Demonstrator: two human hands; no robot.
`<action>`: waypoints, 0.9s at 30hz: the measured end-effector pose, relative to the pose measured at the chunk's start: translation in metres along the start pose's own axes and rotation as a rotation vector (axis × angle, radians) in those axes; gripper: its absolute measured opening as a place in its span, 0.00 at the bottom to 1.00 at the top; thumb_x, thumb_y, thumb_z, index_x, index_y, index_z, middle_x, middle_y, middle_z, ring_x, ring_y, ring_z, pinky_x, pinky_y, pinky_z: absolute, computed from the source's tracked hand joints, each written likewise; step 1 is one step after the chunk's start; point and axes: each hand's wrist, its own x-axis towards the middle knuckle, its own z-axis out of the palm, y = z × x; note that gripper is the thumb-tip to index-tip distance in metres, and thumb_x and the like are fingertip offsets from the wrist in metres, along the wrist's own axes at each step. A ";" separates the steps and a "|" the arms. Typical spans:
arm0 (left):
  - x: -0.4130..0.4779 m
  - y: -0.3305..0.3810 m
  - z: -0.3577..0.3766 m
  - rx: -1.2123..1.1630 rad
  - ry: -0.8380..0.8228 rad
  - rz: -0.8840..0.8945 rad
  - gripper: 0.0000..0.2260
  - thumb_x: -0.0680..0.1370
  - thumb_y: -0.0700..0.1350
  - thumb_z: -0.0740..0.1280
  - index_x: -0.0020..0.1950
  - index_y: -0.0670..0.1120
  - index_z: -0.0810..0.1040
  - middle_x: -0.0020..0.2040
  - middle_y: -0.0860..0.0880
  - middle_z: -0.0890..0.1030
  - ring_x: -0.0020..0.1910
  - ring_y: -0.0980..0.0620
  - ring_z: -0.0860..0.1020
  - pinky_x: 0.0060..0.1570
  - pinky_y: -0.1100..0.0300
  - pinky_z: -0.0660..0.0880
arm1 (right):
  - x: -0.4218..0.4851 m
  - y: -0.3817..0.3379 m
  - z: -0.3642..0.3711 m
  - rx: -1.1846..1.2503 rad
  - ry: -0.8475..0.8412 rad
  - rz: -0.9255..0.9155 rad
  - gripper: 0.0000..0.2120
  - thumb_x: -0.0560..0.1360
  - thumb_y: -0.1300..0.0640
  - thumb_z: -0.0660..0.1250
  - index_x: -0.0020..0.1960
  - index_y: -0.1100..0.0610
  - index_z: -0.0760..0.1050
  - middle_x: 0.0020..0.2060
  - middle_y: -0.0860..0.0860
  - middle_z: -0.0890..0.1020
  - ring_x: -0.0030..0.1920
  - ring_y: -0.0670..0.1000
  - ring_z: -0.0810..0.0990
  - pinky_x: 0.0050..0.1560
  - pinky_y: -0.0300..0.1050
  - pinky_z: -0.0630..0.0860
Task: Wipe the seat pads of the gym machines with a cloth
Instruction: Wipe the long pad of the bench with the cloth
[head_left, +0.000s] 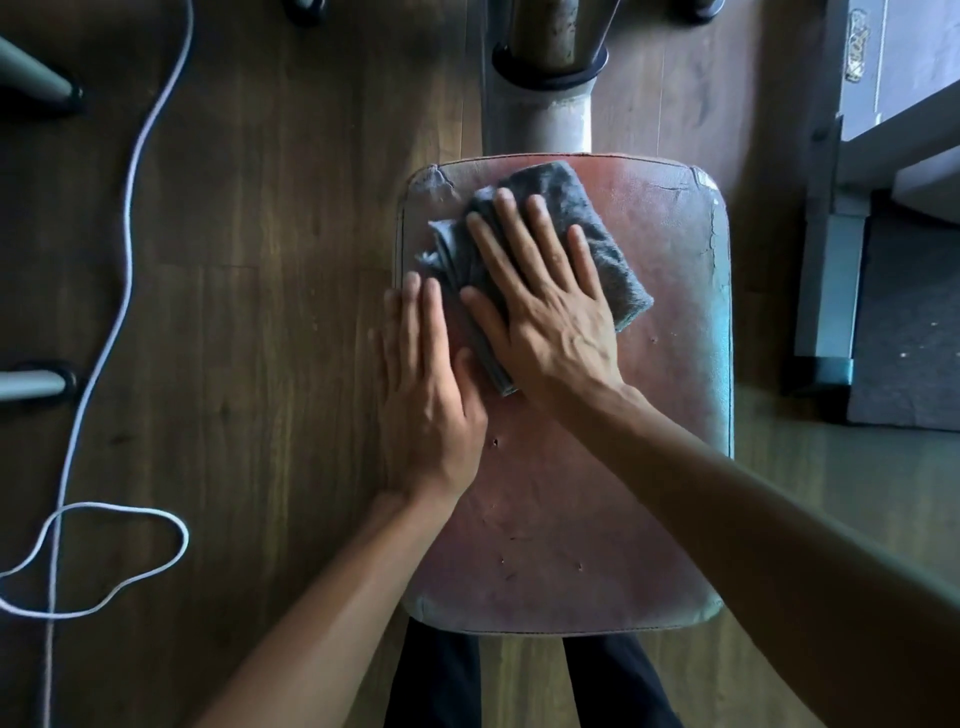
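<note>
Across the far left part of the red seat pad (623, 467), flat under the right hand (550, 312): one grey cloth (597, 218), folded thick and bunched at its left side. Pressed down by straight, spread fingers, with nothing curled or pinched, probably to drive the cloth with the whole palm and rub a broad strip at each pass.

Alongside, at the pad's left edge: left hand (426, 384), also flat, fingers straight and close together, gripping nothing, fingertips and thumb just beside the cloth's loose folds. Likely placed there to brace against the pad or to keep those folds from slipping over the edge; cannot tell which.

Beyond the pad's far edge: one pale post (545, 119), apparently carrying the seat.

By count: one pad, cracked at two far corners; one cloth; two hands, both on the pad; one post; one white cord (130, 208) looping over the wooden floor (270, 270), well apart from the pad; two grey tube ends (31, 78) at far left.

Near half of the pad seemingly not yet reached.
</note>
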 end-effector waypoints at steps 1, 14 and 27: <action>0.002 0.001 0.002 0.042 -0.027 0.023 0.23 0.83 0.40 0.55 0.78 0.38 0.59 0.79 0.42 0.58 0.79 0.44 0.55 0.76 0.42 0.56 | 0.000 0.006 -0.002 -0.008 -0.001 0.028 0.28 0.84 0.41 0.50 0.80 0.50 0.55 0.80 0.50 0.55 0.80 0.52 0.51 0.79 0.53 0.47; 0.002 0.000 0.007 0.224 -0.067 0.088 0.23 0.84 0.45 0.50 0.79 0.39 0.56 0.80 0.41 0.56 0.80 0.44 0.53 0.76 0.43 0.57 | -0.052 0.050 -0.013 0.036 0.044 0.543 0.28 0.83 0.42 0.45 0.81 0.49 0.48 0.81 0.50 0.50 0.80 0.51 0.46 0.79 0.56 0.45; 0.002 0.001 0.006 0.231 -0.092 0.098 0.25 0.84 0.48 0.53 0.79 0.38 0.56 0.80 0.41 0.56 0.80 0.43 0.52 0.77 0.44 0.54 | -0.051 0.037 -0.010 0.020 0.011 0.281 0.26 0.84 0.44 0.50 0.80 0.50 0.55 0.80 0.50 0.55 0.80 0.53 0.50 0.79 0.56 0.47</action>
